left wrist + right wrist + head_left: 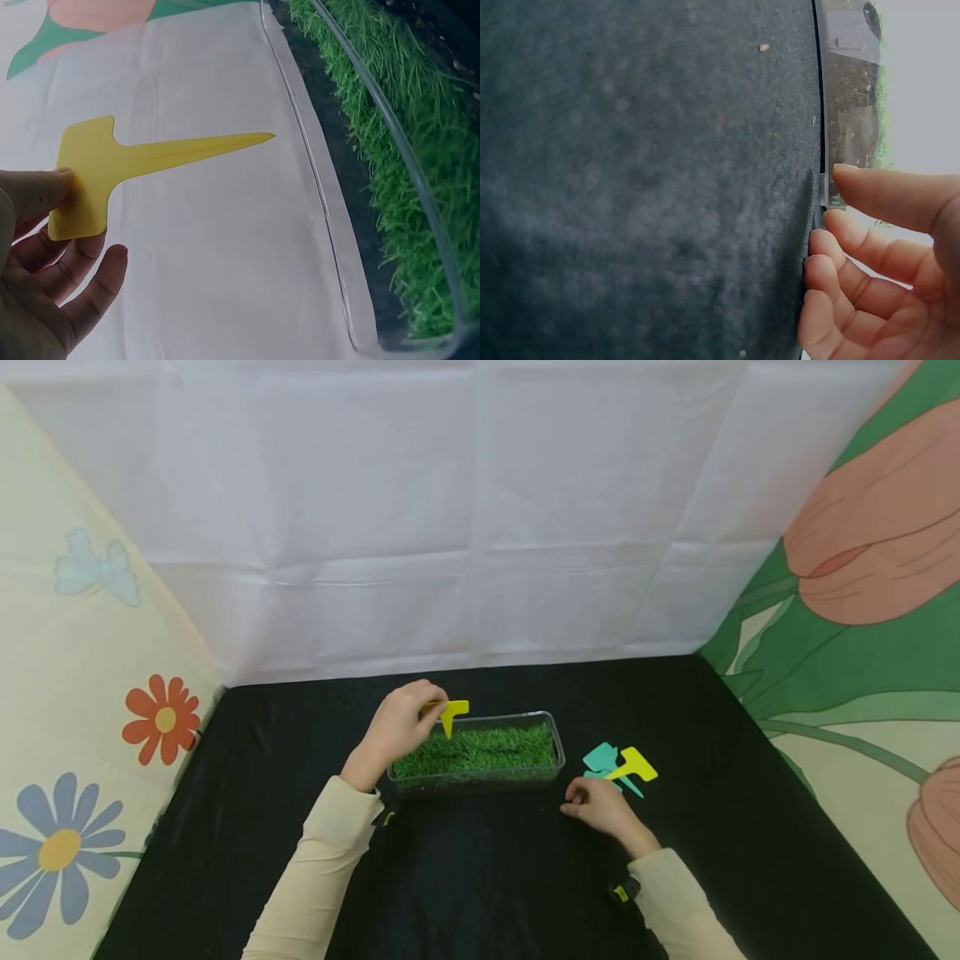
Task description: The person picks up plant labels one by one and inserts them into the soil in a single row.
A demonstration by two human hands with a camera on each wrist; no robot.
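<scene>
My left hand pinches a T-shaped yellow plant label by its broad head, between thumb and fingers. In the head view the label's pointed stem hangs down over the back left part of a clear plastic box. Green grass fills the box. To the right of the box, my right hand rests on the table with its fingers loosely curled and nothing in them. Just behind that hand lie another yellow plant label and several teal plant labels, overlapping in a small pile.
A black cloth covers the table. White fabric stands upright behind it, with flower-printed panels on the left and right. In the right wrist view, a small pale crumb lies on the cloth.
</scene>
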